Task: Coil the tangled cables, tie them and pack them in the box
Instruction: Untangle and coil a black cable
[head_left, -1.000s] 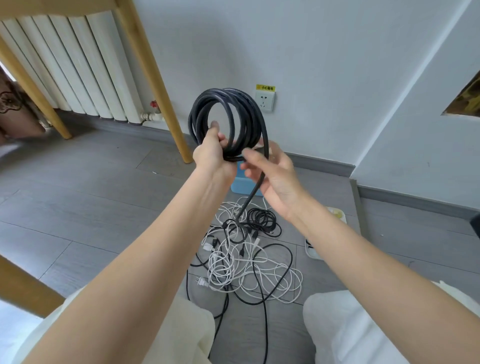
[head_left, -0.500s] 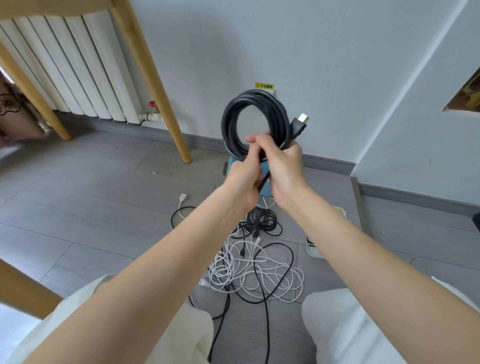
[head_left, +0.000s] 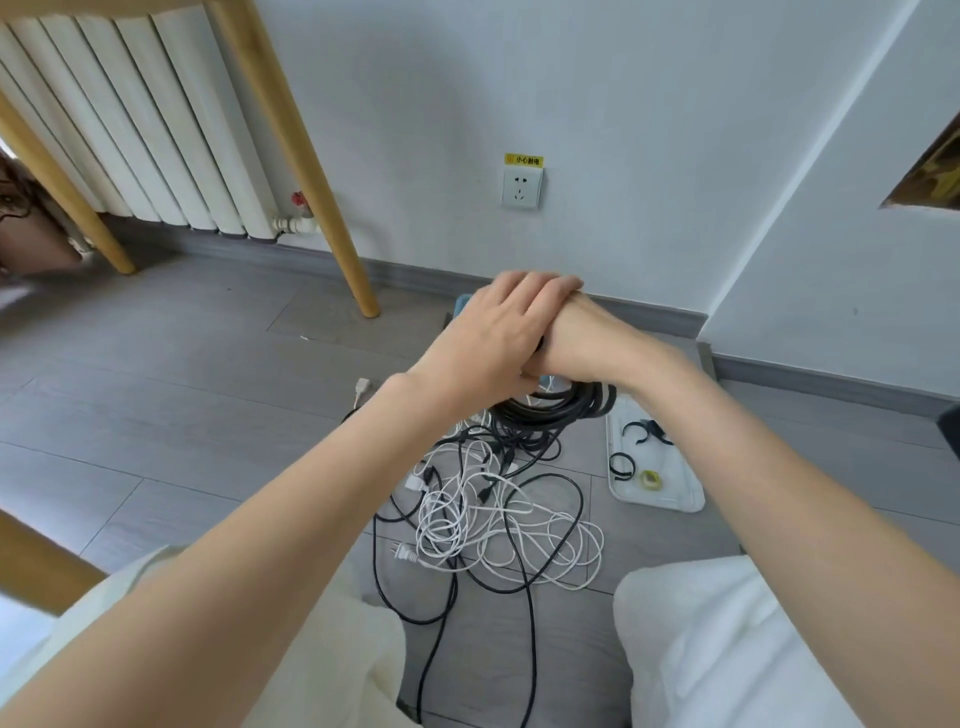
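A coil of thick black cable (head_left: 563, 406) lies flat just under my crossed hands. My left hand (head_left: 493, 338) is on top, gripping the coil, and its fingers reach over my right wrist. My right hand (head_left: 584, 343) is tucked beneath it, with its fingers mostly hidden and curled at the coil where a bit of black cable shows between the hands. On the floor below lies a tangle of white and black cables (head_left: 493, 514). The blue box (head_left: 461, 304) peeks out behind my hands by the wall.
A white tray (head_left: 670, 493) with black ties and a yellow roll sits on the floor to the right. A wooden table leg (head_left: 332, 218) and a radiator stand at the left. A wall socket (head_left: 521, 187) is straight ahead. My knees frame the bottom.
The coil dropped from upright in front of the socket to flat and lower. My hands crossed, left over right, and the silver plug end is out of sight.
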